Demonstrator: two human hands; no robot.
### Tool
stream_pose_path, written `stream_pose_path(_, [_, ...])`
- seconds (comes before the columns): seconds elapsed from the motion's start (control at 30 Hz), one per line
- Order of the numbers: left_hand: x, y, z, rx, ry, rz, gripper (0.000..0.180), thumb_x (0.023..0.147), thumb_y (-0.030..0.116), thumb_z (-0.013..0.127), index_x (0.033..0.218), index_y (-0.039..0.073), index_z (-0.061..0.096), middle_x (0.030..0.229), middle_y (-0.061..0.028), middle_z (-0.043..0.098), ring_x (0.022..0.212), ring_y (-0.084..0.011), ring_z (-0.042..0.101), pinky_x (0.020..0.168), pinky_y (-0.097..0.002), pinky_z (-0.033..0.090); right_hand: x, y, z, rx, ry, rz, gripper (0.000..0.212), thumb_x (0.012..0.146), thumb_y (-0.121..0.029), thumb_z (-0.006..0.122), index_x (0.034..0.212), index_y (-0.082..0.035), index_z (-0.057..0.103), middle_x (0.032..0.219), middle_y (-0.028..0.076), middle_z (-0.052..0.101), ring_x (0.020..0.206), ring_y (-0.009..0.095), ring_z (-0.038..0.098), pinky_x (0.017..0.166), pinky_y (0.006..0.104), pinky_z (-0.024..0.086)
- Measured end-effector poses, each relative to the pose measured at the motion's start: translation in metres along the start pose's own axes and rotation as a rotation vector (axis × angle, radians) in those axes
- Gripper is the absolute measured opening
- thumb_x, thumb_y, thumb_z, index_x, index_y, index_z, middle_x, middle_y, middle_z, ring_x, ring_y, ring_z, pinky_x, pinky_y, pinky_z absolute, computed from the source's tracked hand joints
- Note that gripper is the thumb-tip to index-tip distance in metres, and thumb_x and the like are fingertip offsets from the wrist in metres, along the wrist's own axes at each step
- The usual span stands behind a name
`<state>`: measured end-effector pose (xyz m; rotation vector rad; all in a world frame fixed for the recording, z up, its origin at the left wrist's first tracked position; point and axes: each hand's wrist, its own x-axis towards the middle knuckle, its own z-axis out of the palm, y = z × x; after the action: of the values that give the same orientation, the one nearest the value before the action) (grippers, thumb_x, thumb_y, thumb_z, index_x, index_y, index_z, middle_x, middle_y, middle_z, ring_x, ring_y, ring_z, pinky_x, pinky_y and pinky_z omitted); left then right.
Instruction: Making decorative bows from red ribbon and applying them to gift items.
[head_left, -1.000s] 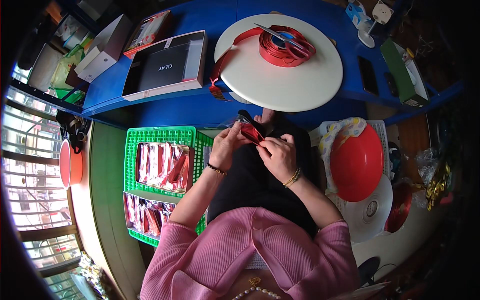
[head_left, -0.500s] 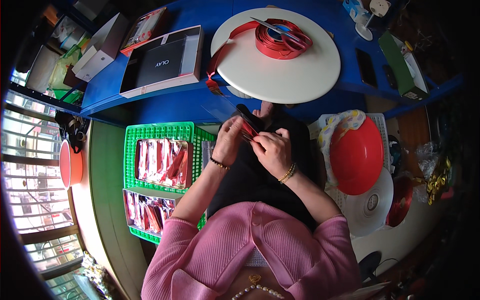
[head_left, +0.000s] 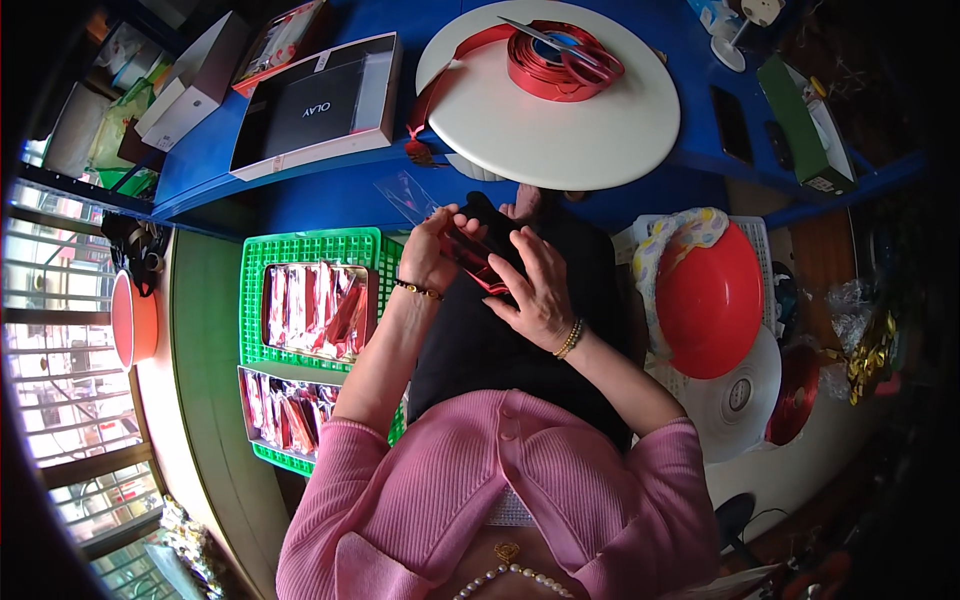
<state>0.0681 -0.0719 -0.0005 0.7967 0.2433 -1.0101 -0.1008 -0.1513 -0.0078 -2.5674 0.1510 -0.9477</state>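
Note:
My left hand (head_left: 432, 252) is closed round a red ribbon piece (head_left: 468, 257) and a clear plastic bag (head_left: 404, 196), whose transparent end sticks out past the fingers. Whether the ribbon lies inside the bag I cannot tell. At the ribbon's lower end is my right hand (head_left: 540, 292), its fingers apart and the thumb and forefinger beside the red piece. Ahead, a round white board (head_left: 540, 145) carries a roll of red ribbon (head_left: 545, 80) with scissors (head_left: 565, 48) lying across it. The loose ribbon end hangs over the board's left edge.
At left, a green basket (head_left: 250, 300) holds two boxes of packed red pieces (head_left: 315, 310). A red basin (head_left: 712, 300) and white reel (head_left: 735, 395) stand at right. On the blue table (head_left: 195, 185) lie an open box (head_left: 315, 105), a phone (head_left: 732, 125) and a green box (head_left: 805, 120).
My left hand has moved slightly left with the bag and ribbon. My right hand's fingers have spread from a pinch. The whole view has shifted a little.

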Motion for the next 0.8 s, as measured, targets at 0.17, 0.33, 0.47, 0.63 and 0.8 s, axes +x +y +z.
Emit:
stream_pose_path(0.17, [-0.001, 0.001, -0.001, 0.028, 0.03, -0.042, 0.021, 0.097, 0.021, 0.037, 0.098, 0.002, 0.048, 0.078, -0.0072, 0.055, 0.075, -0.0238, 0.06, 0.083, -0.044, 0.05, 0.006, 0.002, 0.0, -0.061, -0.006, -0.025, 0.046, 0.064, -0.015, 0.074, 0.108, -0.012, 0.06, 0.131, 0.015, 0.043, 0.124, 0.032, 0.039, 0.098, 0.0487, 0.03])
stream_pose_path(0.33, [-0.005, -0.01, -0.003, -0.001, -0.01, -0.08, 0.022, 0.096, 0.019, 0.04, 0.096, 0.002, 0.053, 0.079, -0.0083, 0.059, 0.079, -0.0231, 0.06, 0.081, -0.0397, 0.05, 0.008, 0.0, 0.007, -0.077, 0.063, -0.023, 0.019, 0.067, -0.009, 0.069, 0.086, -0.011, 0.067, 0.119, 0.006, 0.055, 0.123, 0.027, 0.041, 0.097, 0.0472, 0.031])
stream_pose_path(0.47, [-0.017, -0.044, -0.01, 0.048, -0.084, -0.159, 0.024, 0.096, 0.026, 0.041, 0.098, 0.006, 0.055, 0.087, -0.0061, 0.062, 0.084, -0.0195, 0.059, 0.078, -0.0325, 0.048, 0.007, 0.002, 0.014, -0.076, 0.016, -0.016, 0.017, 0.068, -0.009, 0.068, 0.084, -0.012, 0.067, 0.117, 0.004, 0.057, 0.122, 0.026, 0.043, 0.097, 0.0469, 0.03])
stream_pose_path(0.63, [-0.021, -0.019, -0.002, 0.038, -0.27, -0.264, 0.041, 0.096, 0.039, 0.038, 0.115, 0.004, 0.048, 0.118, -0.0152, 0.054, 0.108, -0.024, 0.053, 0.095, -0.0409, 0.041, 0.003, 0.005, 0.001, -0.075, 0.044, -0.002, 0.019, 0.068, -0.01, 0.068, 0.086, -0.012, 0.066, 0.115, 0.004, 0.057, 0.12, 0.026, 0.045, 0.098, 0.0473, 0.029])
stream_pose_path(0.8, [0.002, -0.011, -0.032, 0.048, -0.102, -0.206, 0.038, 0.097, 0.032, 0.036, 0.106, -0.002, 0.051, 0.105, -0.0198, 0.059, 0.099, -0.0299, 0.058, 0.09, -0.0419, 0.045, 0.002, 0.002, 0.011, -0.027, 0.045, -0.024, 0.019, 0.068, -0.01, 0.068, 0.087, -0.011, 0.066, 0.115, 0.004, 0.058, 0.12, 0.026, 0.045, 0.098, 0.0483, 0.028])
